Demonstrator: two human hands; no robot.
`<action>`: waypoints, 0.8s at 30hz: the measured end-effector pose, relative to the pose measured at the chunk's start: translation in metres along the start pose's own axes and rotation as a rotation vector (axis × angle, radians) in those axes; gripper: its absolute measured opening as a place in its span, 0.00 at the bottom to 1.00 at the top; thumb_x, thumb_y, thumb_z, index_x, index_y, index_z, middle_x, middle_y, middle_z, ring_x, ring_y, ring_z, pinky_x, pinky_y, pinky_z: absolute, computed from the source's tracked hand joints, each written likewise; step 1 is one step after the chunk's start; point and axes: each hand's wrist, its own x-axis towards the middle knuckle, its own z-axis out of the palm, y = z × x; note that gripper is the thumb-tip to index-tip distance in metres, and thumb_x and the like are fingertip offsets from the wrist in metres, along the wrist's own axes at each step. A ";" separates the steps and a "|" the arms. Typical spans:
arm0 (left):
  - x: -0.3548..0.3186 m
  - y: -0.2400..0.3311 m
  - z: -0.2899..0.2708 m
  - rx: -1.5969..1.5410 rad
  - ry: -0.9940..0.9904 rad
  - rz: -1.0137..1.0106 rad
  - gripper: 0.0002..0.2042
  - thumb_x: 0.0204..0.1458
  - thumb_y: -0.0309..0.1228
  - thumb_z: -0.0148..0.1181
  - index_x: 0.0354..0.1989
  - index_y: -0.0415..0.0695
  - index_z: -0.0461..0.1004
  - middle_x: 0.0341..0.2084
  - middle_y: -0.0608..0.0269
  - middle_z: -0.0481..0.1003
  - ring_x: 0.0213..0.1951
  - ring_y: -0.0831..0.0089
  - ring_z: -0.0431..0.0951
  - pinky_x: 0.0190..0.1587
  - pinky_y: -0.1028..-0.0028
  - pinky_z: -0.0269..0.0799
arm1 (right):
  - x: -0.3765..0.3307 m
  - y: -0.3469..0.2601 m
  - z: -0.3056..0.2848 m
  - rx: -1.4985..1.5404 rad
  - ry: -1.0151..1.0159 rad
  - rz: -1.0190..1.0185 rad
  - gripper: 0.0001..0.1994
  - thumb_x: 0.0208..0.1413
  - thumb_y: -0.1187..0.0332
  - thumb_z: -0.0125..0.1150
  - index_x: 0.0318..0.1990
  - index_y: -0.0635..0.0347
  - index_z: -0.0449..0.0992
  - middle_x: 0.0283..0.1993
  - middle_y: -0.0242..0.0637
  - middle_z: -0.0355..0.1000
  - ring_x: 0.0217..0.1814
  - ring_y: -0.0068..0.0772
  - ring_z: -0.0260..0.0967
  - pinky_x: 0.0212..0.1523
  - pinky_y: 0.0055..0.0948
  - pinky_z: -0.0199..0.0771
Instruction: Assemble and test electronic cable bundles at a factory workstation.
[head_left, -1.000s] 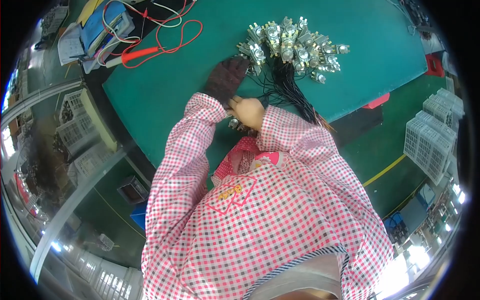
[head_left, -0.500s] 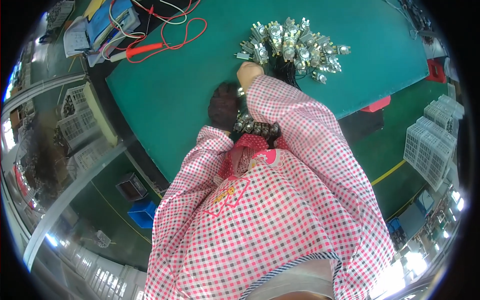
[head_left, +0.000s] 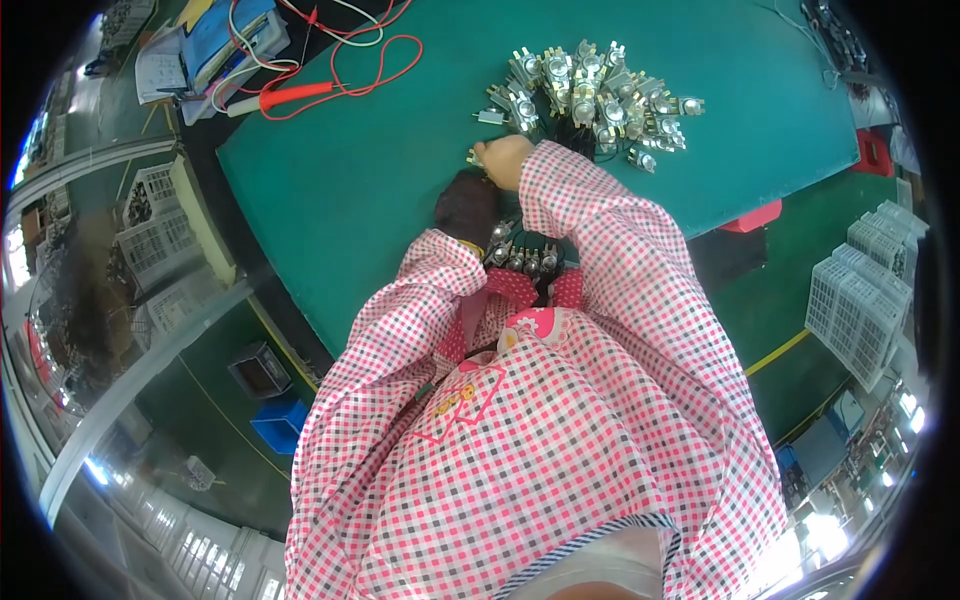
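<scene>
My right hand is bare and pinches a small metal component with brass-coloured tabs at its fingertips. Just below it, my left hand in a dark brown glove is curled closed and close against the right fingers; what it grips, if anything, is hidden. Beyond and to the right of my hands lies a pile of silver metal components with round faces and brass tabs, black wires running from them. Near my apron, a row of similar components sits at the table's near edge.
The green table spreads under my hands. At the far left are a red-and-white test probe with looped leads and a holder of papers. Red bins sit by the right edge; white crates stand on the floor.
My right hand has turned and shifted slightly down and right, bringing the metal component at its fingertips into sight. The gloved left hand has moved right, close to it.
</scene>
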 end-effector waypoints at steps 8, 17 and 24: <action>0.014 -0.012 -0.046 -0.071 -0.245 0.166 0.09 0.48 0.35 0.54 0.33 0.47 0.78 0.28 0.55 0.77 0.33 0.58 0.79 0.33 0.61 0.75 | 0.002 -0.009 0.013 -0.113 0.109 0.005 0.15 0.44 0.71 0.54 0.40 0.67 0.69 0.31 0.44 0.73 0.29 0.42 0.74 0.28 0.37 0.73; 0.024 -0.031 -0.038 -0.160 -0.287 0.239 0.11 0.50 0.41 0.54 0.35 0.49 0.77 0.32 0.55 0.77 0.35 0.56 0.78 0.36 0.58 0.74 | 0.007 -0.016 0.014 -0.165 0.010 0.078 0.22 0.47 0.68 0.55 0.49 0.73 0.67 0.35 0.46 0.75 0.34 0.37 0.75 0.27 0.38 0.72; 0.024 -0.044 -0.044 -0.271 -0.325 0.117 0.14 0.48 0.42 0.56 0.37 0.48 0.77 0.39 0.51 0.76 0.40 0.55 0.77 0.40 0.57 0.74 | 0.005 -0.014 0.022 -0.157 0.120 0.092 0.15 0.45 0.70 0.54 0.42 0.66 0.69 0.31 0.41 0.73 0.29 0.39 0.73 0.27 0.36 0.70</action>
